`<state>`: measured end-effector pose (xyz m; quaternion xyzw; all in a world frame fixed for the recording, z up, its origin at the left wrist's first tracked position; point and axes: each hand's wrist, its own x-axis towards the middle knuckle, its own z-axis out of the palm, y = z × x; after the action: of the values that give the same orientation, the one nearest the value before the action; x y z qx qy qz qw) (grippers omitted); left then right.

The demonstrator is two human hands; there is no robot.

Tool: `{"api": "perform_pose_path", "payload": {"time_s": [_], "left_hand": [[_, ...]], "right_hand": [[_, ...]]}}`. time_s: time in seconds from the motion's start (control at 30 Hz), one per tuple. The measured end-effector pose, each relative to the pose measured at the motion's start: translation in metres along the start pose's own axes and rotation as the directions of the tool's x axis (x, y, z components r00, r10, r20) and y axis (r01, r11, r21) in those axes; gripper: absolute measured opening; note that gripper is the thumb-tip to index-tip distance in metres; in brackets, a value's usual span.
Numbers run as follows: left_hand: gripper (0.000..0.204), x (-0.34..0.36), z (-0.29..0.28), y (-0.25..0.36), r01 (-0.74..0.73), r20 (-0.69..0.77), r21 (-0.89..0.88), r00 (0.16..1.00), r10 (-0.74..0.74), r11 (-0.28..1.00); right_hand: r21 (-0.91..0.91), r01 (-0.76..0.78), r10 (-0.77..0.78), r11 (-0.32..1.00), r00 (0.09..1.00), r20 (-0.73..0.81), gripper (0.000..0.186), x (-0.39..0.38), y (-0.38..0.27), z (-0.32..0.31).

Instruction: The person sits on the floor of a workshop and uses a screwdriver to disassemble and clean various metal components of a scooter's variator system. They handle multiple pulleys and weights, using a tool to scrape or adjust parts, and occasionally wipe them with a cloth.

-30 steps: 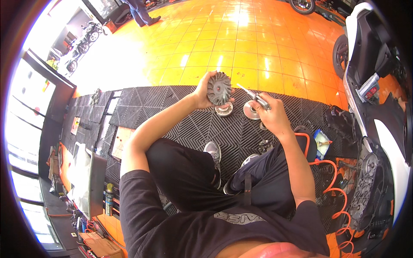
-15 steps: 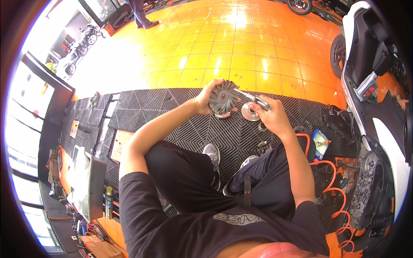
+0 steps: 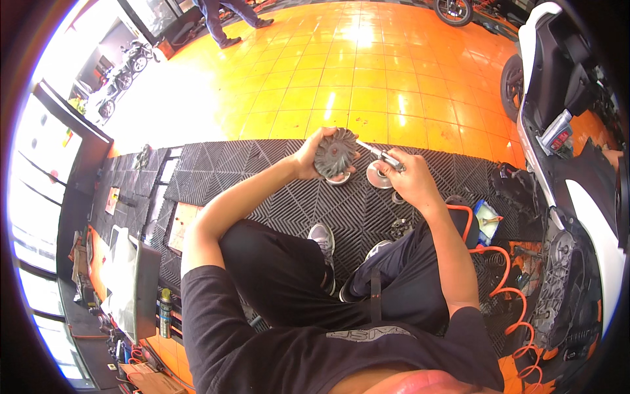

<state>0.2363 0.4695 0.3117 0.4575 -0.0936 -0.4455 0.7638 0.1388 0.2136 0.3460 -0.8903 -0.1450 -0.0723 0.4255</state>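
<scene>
My left hand (image 3: 310, 157) is wrapped round the edge of a grey finned fan disc (image 3: 336, 152), its vanes turned up toward me. In my right hand (image 3: 410, 174) is a slim silver tool (image 3: 387, 156); its pale, narrow end points at the disc's right edge. Whether that end touches the disc, I cannot tell. A shiny round plate (image 3: 378, 176) with a raised centre rests on the mat just below the tool. Another pale round part (image 3: 338, 179) shows partly beneath the finned disc.
Black ribbed matting (image 3: 275, 197) lies under my feet. At right are an orange coiled hose (image 3: 508, 289), a pouch (image 3: 487, 220) and a partly stripped white scooter (image 3: 594, 217). A grey bin (image 3: 141, 282) and spray can (image 3: 165, 314) stand left. A person (image 3: 220, 23) walks at the far side.
Both hands have shifted slightly left and down with the finned disc and the tool, whose tip stays by the disc's edge. The far person's legs have stepped apart, moving right.
</scene>
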Motion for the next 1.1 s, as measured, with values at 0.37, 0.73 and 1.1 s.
{"api": "perform_pose_path", "payload": {"time_s": [0.37,0.73,1.1], "left_hand": [[0.070,-0.003,0.004,0.002,-0.056,-0.112,-0.080,0.993,0.046,0.995],[0.064,-0.005,0.007,0.002,-0.045,-0.053,-0.126,0.998,0.038,0.991],[0.067,-0.009,0.003,0.003,-0.055,-0.042,-0.156,0.998,0.049,0.986]], "right_hand": [[-0.023,0.019,-0.020,1.000,0.998,-0.058,0.039,-0.003,0.000,0.003],[-0.037,-0.068,0.067,0.997,0.997,-0.037,0.040,-0.001,0.003,0.003],[-0.115,-0.106,0.118,0.988,0.988,0.099,0.042,0.000,-0.003,-0.003]]}}
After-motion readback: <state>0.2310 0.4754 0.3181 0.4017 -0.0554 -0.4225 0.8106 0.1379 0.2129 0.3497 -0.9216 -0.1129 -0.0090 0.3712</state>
